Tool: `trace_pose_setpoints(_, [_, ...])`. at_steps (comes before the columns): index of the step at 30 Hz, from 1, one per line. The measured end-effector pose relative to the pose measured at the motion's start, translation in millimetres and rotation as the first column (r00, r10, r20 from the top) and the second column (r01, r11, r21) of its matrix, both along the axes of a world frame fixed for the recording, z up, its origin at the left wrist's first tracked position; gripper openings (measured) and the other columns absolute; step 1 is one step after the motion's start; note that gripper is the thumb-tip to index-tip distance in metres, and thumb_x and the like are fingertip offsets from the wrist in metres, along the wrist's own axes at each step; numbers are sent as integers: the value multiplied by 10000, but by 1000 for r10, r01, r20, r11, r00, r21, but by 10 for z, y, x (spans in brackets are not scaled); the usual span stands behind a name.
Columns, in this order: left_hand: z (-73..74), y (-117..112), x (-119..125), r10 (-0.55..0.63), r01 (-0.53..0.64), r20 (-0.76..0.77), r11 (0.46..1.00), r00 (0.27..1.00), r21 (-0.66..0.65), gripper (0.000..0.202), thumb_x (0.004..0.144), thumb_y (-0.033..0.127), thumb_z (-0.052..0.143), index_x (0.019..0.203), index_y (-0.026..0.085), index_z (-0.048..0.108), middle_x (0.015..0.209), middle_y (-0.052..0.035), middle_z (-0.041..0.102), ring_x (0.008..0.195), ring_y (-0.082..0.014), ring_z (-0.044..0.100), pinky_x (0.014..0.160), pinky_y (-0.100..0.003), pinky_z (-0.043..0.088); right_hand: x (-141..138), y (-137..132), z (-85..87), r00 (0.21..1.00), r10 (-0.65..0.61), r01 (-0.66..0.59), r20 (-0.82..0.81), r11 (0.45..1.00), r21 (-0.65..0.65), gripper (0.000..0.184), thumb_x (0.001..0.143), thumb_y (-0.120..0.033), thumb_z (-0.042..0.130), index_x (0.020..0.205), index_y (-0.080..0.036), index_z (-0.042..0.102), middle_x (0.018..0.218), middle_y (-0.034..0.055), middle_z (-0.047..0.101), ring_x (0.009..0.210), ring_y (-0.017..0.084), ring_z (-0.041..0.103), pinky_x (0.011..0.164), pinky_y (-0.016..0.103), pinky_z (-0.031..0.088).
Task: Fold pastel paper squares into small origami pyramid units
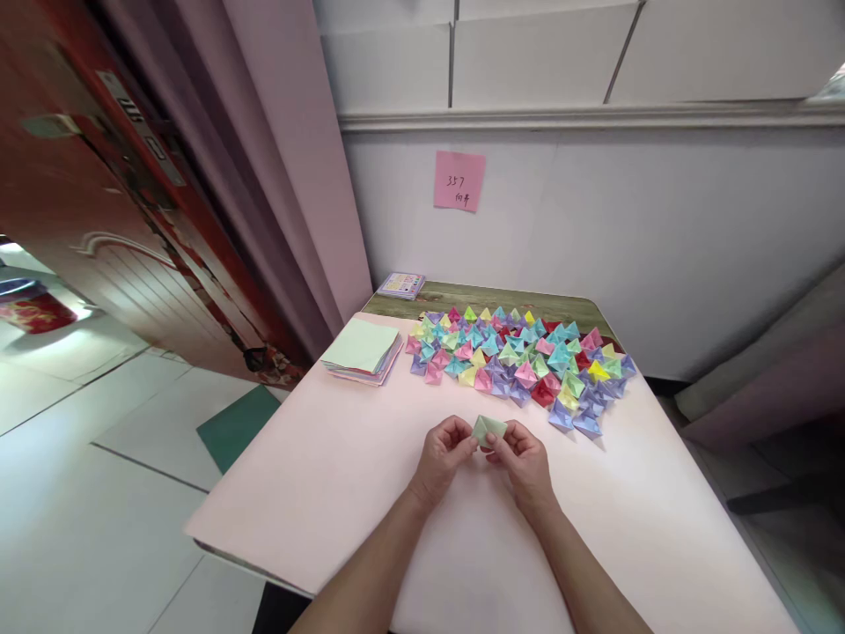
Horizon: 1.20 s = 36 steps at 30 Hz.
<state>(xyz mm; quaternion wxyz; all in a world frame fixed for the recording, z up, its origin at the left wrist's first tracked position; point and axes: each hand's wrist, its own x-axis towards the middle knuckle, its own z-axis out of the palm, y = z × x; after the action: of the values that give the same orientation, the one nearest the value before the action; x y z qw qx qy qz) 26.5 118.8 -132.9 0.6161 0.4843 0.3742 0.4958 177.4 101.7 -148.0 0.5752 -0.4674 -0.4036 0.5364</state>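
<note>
Between my two hands is a small piece of pale green folded paper [489, 428], raised a little above the pink tabletop [370, 458]. My left hand [444, 453] pinches its left edge between thumb and fingers. On the other side, my right hand [524, 458] grips it with the thumb pressed on the front face and the fingers behind. Part of the paper is covered by the thumbs. Beyond my hands spread many small origami pieces [508, 355] in blue, pink, yellow, green, red and purple, standing close together.
A stack of square coloured paper [362, 345], pale green on top, lies at the table's left. Behind it sits a pile of printed packets [401, 284] at the back corner. A pink note [459, 181] is stuck on the wall. Left stands a red door [132, 220] beside a purple curtain [297, 158].
</note>
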Motion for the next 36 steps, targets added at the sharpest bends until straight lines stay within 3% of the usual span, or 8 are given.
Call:
trace_pose_setpoints(6, [-8,-12,15,-47,48,-49,999,998,22,221,755,299,724,716,141,574,652,23,537,622,-102,466,613,-232,367,33,5,36,994,-51,50,-102,999,-13,542,696,-390,817,1167,-255,586,694,-42,647,539,115,600,499,215,497])
trace_pose_setpoints(14, [-35,-10,39,-9,10,-30,999,1000,39,172,755,274,740,725,129,652,673,0,595,641,-106,518,630,-230,410,86,26,-62,996,50,-55,69,996,68,193,736,-354,784,833,-196,731,619,-6,633,528,131,567,512,259,500])
trace_pose_setpoints(17, [-53,-24,51,41,-39,-43,998,998,47,196,749,270,750,889,145,695,634,16,597,603,-102,533,602,-223,436,86,20,-58,978,-76,25,196,968,249,117,790,-325,732,822,-213,738,758,25,653,603,145,598,553,275,514])
trace_pose_setpoints(20, [-48,-44,57,31,-31,-6,999,1000,27,445,733,265,764,1157,181,656,702,3,667,613,-120,591,621,-251,508,102,4,-24,887,-254,75,385,902,425,86,829,-263,679,868,-239,751,883,56,656,758,182,635,628,291,535])
trace_pose_setpoints(24, [-27,-47,53,28,-29,53,999,998,28,232,737,275,763,932,152,744,850,-61,729,737,-170,675,755,-320,562,119,-8,13,797,-306,-15,521,852,523,166,852,-191,626,923,-270,753,932,59,645,867,198,641,731,321,546])
trace_pose_setpoints(27, [-14,-34,42,65,-66,49,998,997,22,160,738,266,767,841,145,753,764,-54,730,707,-169,680,742,-308,562,106,0,15,827,-269,-31,494,856,517,153,840,-197,652,933,-271,749,959,63,635,898,206,641,766,342,555])
trace_pose_setpoints(33, [16,-25,29,105,-102,78,994,991,-41,179,712,275,791,823,141,750,736,-59,737,712,-182,698,749,-311,563,100,17,-21,975,-130,46,179,911,411,173,794,-248,728,966,-248,729,1073,85,643,1009,240,644,805,368,587])
trace_pose_setpoints(36, [15,-25,23,103,-100,73,994,992,-41,188,710,278,793,830,141,747,743,-65,740,722,-183,701,754,-307,558,117,11,-42,985,-119,76,121,947,311,117,764,-271,760,873,-233,748,947,60,701,855,207,683,760,343,591])
